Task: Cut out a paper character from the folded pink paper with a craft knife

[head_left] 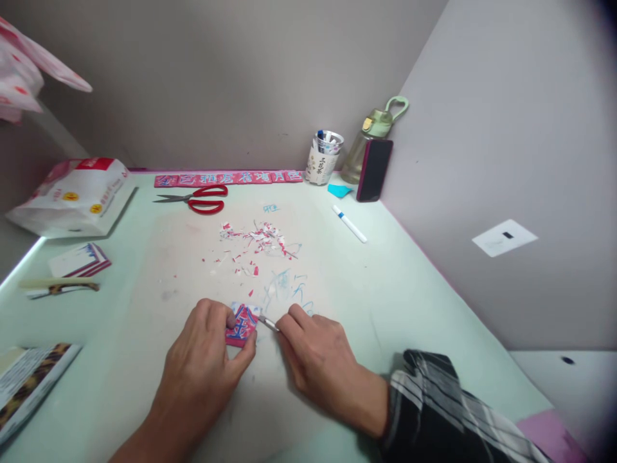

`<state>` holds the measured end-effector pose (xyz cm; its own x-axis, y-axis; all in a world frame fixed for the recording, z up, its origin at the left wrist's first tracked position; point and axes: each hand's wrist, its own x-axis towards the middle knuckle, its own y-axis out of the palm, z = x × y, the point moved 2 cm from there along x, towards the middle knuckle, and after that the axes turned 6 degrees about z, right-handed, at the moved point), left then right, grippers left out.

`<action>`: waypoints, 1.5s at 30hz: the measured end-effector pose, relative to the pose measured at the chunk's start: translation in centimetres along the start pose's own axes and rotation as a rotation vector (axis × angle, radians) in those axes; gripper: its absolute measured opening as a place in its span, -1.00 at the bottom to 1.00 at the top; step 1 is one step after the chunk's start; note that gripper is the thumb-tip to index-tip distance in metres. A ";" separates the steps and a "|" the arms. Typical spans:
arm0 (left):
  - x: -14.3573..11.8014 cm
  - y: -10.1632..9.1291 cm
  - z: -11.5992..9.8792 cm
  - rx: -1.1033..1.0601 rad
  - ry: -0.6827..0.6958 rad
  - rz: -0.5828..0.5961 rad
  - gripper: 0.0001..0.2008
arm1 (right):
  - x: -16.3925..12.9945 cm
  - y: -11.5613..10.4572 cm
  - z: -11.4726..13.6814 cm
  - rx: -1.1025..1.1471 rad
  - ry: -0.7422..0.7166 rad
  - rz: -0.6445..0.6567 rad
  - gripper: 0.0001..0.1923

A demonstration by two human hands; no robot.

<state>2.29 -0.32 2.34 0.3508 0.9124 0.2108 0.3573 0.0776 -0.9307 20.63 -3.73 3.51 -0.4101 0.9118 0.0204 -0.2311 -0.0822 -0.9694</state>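
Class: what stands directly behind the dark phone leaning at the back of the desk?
A green-lidded water bottle stands behind the phone. Its lid, loop handle and left side show; the phone covers its lower right part.

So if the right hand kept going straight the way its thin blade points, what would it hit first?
The right hand aims its blade up-left, so it would first meet the pink paper piece pinned by the left hand; the tip seems already at its edge.
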 end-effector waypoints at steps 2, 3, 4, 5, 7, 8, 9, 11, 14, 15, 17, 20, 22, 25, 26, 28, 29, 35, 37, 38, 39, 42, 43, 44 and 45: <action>0.0 0.1 -0.1 -0.004 0.009 -0.002 -0.86 | 0.1 0.1 0.0 -0.018 -0.008 -0.007 -0.90; -0.1 0.2 -0.1 -0.006 0.012 -0.003 -0.86 | 0.3 0.1 0.0 -0.028 -0.013 -0.010 -0.90; -0.1 0.2 -0.1 -0.007 0.014 -0.006 -0.87 | 0.4 0.1 0.1 -0.038 -0.020 -0.015 -0.90; -0.1 0.2 -0.2 -0.008 0.016 -0.008 -0.87 | 0.6 0.1 0.1 -0.048 -0.026 -0.019 -0.89; -0.1 0.2 -0.2 -0.008 0.017 -0.011 -0.87 | 0.9 0.1 0.1 -0.062 -0.036 -0.023 -0.89; -0.1 0.2 -0.2 -0.008 0.016 -0.012 -0.86 | 0.9 0.1 0.1 -0.064 -0.040 -0.023 -0.90; -0.1 0.2 -0.1 -0.008 0.015 -0.012 -0.85 | 0.8 0.1 0.1 -0.064 -0.041 -0.024 -0.90; -0.1 0.1 -0.1 -0.009 0.014 -0.007 -0.83 | 0.5 0.1 0.0 -0.063 -0.042 -0.026 -0.90; 0.0 0.1 0.0 -0.010 0.011 0.001 -0.80 | 0.1 0.1 -0.1 -0.064 -0.039 -0.037 -0.89; -0.1 0.1 0.0 -0.011 0.013 0.003 -0.81 | 0.1 0.1 -0.1 -0.065 -0.038 -0.039 -0.89; -0.1 0.2 0.0 -0.016 0.018 0.006 -0.82 | 0.4 0.2 -0.1 -0.065 -0.040 -0.040 -0.90; -0.1 0.3 -0.1 -0.020 0.023 0.007 -0.85 | 0.9 0.2 0.0 -0.067 -0.048 -0.036 -0.89; -0.1 0.3 0.0 -0.020 0.016 0.003 -0.85 | 1.1 0.1 0.0 -0.071 -0.049 -0.035 -0.88; 0.0 0.2 0.1 -0.019 0.002 0.009 -0.81 | 0.7 0.1 -0.1 -0.071 -0.050 -0.024 -0.84; 0.0 0.2 0.1 -0.018 -0.002 0.013 -0.81 | 0.5 0.1 -0.1 -0.069 -0.049 -0.019 -0.84; 0.0 0.2 0.1 -0.017 -0.006 0.016 -0.81 | 0.2 0.2 -0.2 -0.073 -0.045 -0.018 -0.85; 0.0 0.2 0.0 -0.017 -0.005 0.015 -0.82 | 0.2 0.2 -0.2 -0.079 -0.043 -0.024 -0.86; -0.2 0.3 0.0 -0.025 0.004 0.011 -0.85 | 1.1 0.4 0.0 -0.103 -0.055 -0.048 -0.85; -0.1 0.3 0.1 -0.028 0.004 0.010 -0.83 | 1.2 0.3 0.0 -0.101 -0.059 -0.047 -0.83; -0.1 0.2 0.1 -0.030 0.003 0.010 -0.83 | 1.1 0.2 -0.1 -0.099 -0.060 -0.046 -0.82; -0.1 0.2 0.2 -0.033 0.004 0.014 -0.82 | 1.0 0.2 -0.1 -0.097 -0.062 -0.044 -0.82; 0.0 0.1 0.3 -0.044 0.015 0.030 -0.81 | 0.4 0.2 -0.3 -0.094 -0.056 -0.043 -0.84; 0.0 0.1 0.3 -0.048 0.022 0.035 -0.81 | 0.4 0.2 -0.4 -0.097 -0.052 -0.045 -0.86; 0.0 0.1 0.3 -0.052 0.028 0.039 -0.82 | 0.4 0.2 -0.4 -0.100 -0.051 -0.048 -0.87; -0.1 0.1 0.3 -0.055 0.033 0.042 -0.83 | 0.5 0.2 -0.5 -0.103 -0.054 -0.051 -0.89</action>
<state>2.08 -0.24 2.13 0.3943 0.9008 0.1822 0.3884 0.0163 -0.9213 20.80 -3.14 3.20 -0.4472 0.8908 0.0811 -0.1624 0.0083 -0.9867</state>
